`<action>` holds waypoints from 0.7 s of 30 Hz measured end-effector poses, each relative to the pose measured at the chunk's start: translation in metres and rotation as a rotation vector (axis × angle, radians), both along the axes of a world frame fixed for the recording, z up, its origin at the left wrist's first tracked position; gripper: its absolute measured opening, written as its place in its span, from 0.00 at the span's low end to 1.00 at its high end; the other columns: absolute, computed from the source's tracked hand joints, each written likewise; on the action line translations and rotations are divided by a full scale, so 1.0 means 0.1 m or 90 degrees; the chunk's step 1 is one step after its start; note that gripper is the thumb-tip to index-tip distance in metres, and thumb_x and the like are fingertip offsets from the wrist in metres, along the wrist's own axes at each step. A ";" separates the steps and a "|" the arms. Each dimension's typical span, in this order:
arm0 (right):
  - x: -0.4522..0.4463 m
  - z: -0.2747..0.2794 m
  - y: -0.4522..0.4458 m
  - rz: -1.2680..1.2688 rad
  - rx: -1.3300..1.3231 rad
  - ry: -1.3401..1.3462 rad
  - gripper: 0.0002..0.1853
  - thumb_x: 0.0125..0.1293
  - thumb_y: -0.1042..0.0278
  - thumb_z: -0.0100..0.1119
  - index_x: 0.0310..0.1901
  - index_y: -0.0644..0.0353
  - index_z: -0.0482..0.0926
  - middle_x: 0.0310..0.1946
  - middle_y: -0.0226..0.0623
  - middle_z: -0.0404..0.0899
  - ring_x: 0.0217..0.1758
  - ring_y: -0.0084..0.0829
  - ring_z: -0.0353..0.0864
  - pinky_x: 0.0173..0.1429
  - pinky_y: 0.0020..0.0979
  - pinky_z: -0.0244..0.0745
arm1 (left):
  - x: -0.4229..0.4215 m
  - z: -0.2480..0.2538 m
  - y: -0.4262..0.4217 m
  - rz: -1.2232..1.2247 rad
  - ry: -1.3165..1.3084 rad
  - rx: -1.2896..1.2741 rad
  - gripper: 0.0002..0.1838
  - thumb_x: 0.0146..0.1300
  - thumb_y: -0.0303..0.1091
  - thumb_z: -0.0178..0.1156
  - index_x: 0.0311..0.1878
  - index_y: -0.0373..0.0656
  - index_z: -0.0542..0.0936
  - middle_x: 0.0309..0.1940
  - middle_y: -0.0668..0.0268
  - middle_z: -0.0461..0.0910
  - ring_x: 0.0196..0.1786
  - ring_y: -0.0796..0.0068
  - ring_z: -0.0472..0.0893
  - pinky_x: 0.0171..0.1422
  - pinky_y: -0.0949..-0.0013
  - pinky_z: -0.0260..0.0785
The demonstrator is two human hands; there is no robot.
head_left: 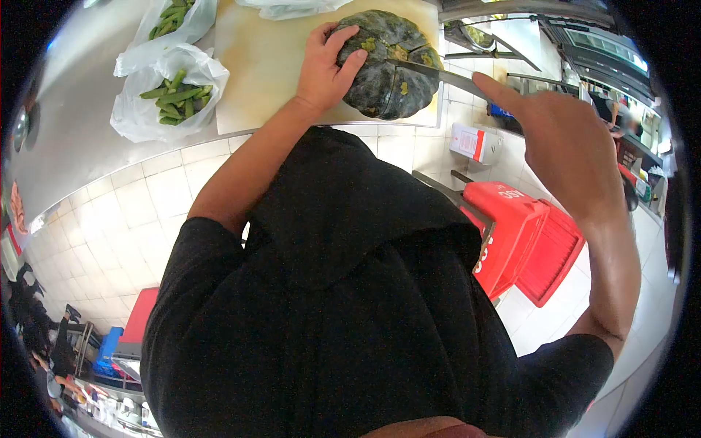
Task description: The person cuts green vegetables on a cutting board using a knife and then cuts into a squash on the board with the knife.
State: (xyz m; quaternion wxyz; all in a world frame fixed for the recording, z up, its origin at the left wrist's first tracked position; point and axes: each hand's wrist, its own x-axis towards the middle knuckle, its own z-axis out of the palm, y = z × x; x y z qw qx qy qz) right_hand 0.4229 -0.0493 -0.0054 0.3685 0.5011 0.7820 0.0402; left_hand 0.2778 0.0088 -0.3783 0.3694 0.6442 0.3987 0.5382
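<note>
A dark green pumpkin [383,91] rests on a pale cutting board [266,62] at the table's front edge. My left hand [325,69] grips its left side, with fingers spread over the skin. In my right hand [566,135] is a knife [456,79], its handle hidden by the fist and the index finger stretched along the top of the blade. The blade lies across the pumpkin's right half, near the stem, its tip pointing left. I cannot tell how deep it sits in the flesh.
Left of the board, plastic bags [128,109] hold green pods [179,96] on a steel table [80,95]. A red bin [504,212] and a white box [475,144] stand on the tiled floor at right. Other people [62,350] appear at far left.
</note>
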 end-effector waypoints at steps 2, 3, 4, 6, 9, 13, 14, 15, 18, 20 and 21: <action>-0.07 -0.05 0.07 0.019 0.001 -0.006 0.36 0.66 0.85 0.53 0.71 0.35 0.78 0.35 0.47 0.86 0.39 0.46 0.88 0.47 0.48 0.82 | 0.02 -0.01 0.01 0.002 -0.014 -0.008 0.25 0.68 0.44 0.68 0.65 0.46 0.81 0.65 0.43 0.71 0.66 0.42 0.73 0.73 0.51 0.67; -0.08 -0.10 0.10 0.025 0.002 -0.010 0.35 0.66 0.84 0.53 0.71 0.35 0.78 0.35 0.47 0.86 0.40 0.46 0.88 0.47 0.48 0.82 | 0.02 -0.01 0.00 0.002 -0.020 -0.012 0.25 0.68 0.43 0.69 0.65 0.45 0.81 0.65 0.43 0.71 0.66 0.42 0.73 0.73 0.51 0.67; -0.08 -0.17 0.14 0.031 0.006 -0.013 0.34 0.67 0.82 0.52 0.70 0.35 0.78 0.35 0.47 0.86 0.40 0.46 0.88 0.47 0.48 0.82 | 0.02 -0.01 0.00 0.005 -0.020 -0.011 0.25 0.68 0.43 0.69 0.65 0.45 0.81 0.65 0.43 0.71 0.66 0.42 0.73 0.73 0.51 0.67; -0.16 -0.28 0.22 0.043 0.017 -0.023 0.18 0.70 0.68 0.56 0.58 0.46 0.86 0.35 0.45 0.88 0.40 0.47 0.91 0.43 0.48 0.86 | 0.02 0.01 0.01 0.009 -0.022 -0.005 0.25 0.68 0.43 0.69 0.65 0.45 0.81 0.65 0.43 0.71 0.66 0.42 0.73 0.73 0.51 0.67; -0.01 -0.73 0.26 0.079 0.010 0.046 0.15 0.70 0.66 0.56 0.55 0.49 0.86 0.35 0.46 0.89 0.40 0.47 0.91 0.43 0.48 0.87 | 0.03 -0.02 0.02 0.004 0.012 0.010 0.25 0.67 0.44 0.69 0.65 0.45 0.81 0.65 0.43 0.71 0.66 0.43 0.74 0.72 0.50 0.67; -0.19 -0.62 0.37 0.062 -0.037 -0.027 0.17 0.70 0.69 0.55 0.58 0.47 0.84 0.34 0.45 0.88 0.40 0.47 0.91 0.45 0.48 0.86 | 0.00 -0.02 0.00 0.018 -0.010 0.003 0.25 0.67 0.45 0.69 0.64 0.46 0.82 0.65 0.43 0.72 0.65 0.42 0.74 0.72 0.49 0.68; -0.22 -0.56 0.35 0.063 -0.044 -0.054 0.23 0.69 0.71 0.55 0.64 0.43 0.82 0.33 0.45 0.87 0.40 0.46 0.90 0.45 0.47 0.85 | 0.00 -0.01 0.01 0.017 -0.005 0.013 0.25 0.67 0.45 0.69 0.64 0.46 0.82 0.65 0.43 0.72 0.66 0.42 0.74 0.71 0.49 0.68; -0.27 -0.50 0.28 0.060 -0.058 -0.079 0.28 0.68 0.74 0.55 0.69 0.39 0.79 0.32 0.45 0.86 0.40 0.46 0.90 0.46 0.47 0.84 | 0.00 0.00 -0.02 0.012 0.002 0.016 0.25 0.67 0.45 0.69 0.64 0.46 0.82 0.65 0.43 0.72 0.66 0.42 0.74 0.71 0.49 0.69; -0.29 0.27 0.24 0.068 -0.013 -0.046 0.28 0.69 0.75 0.56 0.69 0.40 0.80 0.34 0.49 0.85 0.40 0.46 0.90 0.50 0.47 0.83 | 0.00 -0.01 -0.04 0.011 -0.015 -0.023 0.26 0.67 0.45 0.69 0.65 0.47 0.81 0.64 0.43 0.72 0.65 0.41 0.73 0.71 0.49 0.69; -0.15 0.53 0.25 -0.003 0.020 -0.058 0.27 0.71 0.75 0.56 0.70 0.40 0.80 0.37 0.50 0.87 0.42 0.46 0.89 0.53 0.47 0.82 | 0.03 0.00 -0.04 0.007 -0.009 -0.028 0.28 0.66 0.46 0.70 0.66 0.47 0.80 0.63 0.43 0.71 0.65 0.41 0.73 0.70 0.48 0.69; 0.00 0.59 0.25 -0.058 0.041 -0.064 0.26 0.73 0.75 0.55 0.70 0.40 0.80 0.40 0.50 0.87 0.43 0.46 0.89 0.54 0.47 0.81 | 0.02 -0.01 -0.06 0.007 0.009 -0.018 0.28 0.65 0.46 0.71 0.65 0.47 0.80 0.63 0.43 0.71 0.65 0.41 0.73 0.70 0.48 0.69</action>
